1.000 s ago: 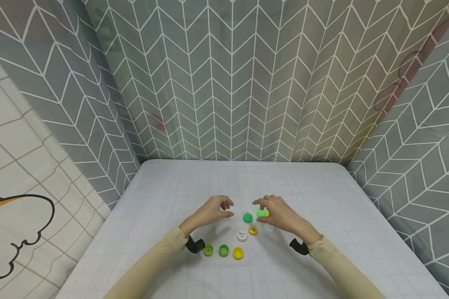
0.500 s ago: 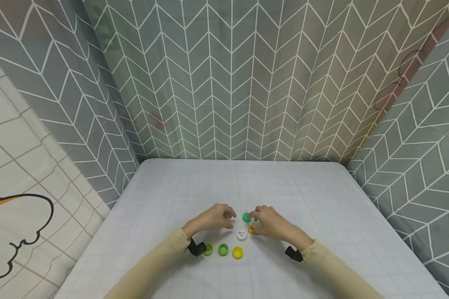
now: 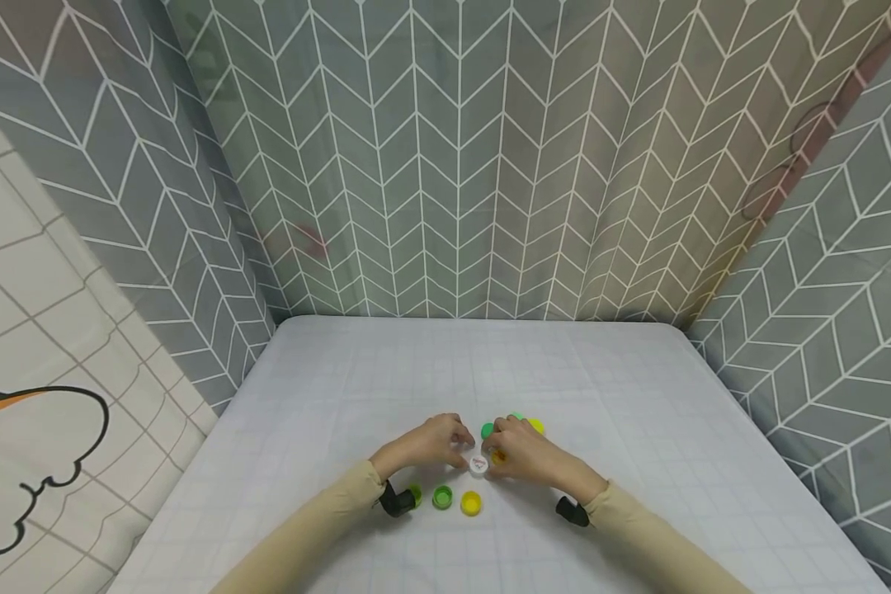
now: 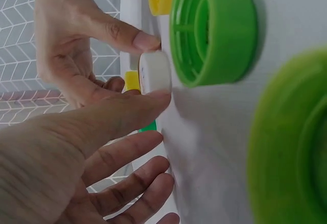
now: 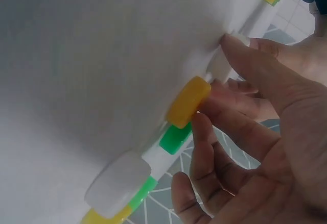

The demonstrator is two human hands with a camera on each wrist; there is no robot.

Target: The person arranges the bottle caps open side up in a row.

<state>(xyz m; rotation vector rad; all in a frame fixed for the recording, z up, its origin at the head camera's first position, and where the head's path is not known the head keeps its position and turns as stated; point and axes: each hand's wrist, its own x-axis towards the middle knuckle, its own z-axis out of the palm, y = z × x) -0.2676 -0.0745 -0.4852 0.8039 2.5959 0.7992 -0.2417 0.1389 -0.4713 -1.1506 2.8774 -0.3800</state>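
Observation:
A white bottle cap (image 3: 478, 465) with a printed top lies between the two hands. In the left wrist view, the left thumb touches that white cap (image 4: 156, 72), and the other left fingers are spread loosely. My left hand (image 3: 425, 442) is on its left side, my right hand (image 3: 529, 455) on its right. The right thumb reaches the cap's near edge, with the index finger apart from it. Beside the right fingers stands an orange-yellow cap (image 5: 189, 101), partly hidden in the head view. A green cap (image 3: 487, 431) is just beyond the right fingertips.
In front lie a lime cap (image 3: 416, 494), a green cap (image 3: 442, 497) and a yellow cap (image 3: 471, 503), hollow side up. Behind the right hand are a light green cap (image 3: 517, 416) and another yellow cap (image 3: 537, 426). Another white cap (image 5: 120, 185) shows in the right wrist view.
The right hand has moved left and nearer to the body, from the light green cap to the white cap. The left hand has come in towards the same cap from the left.

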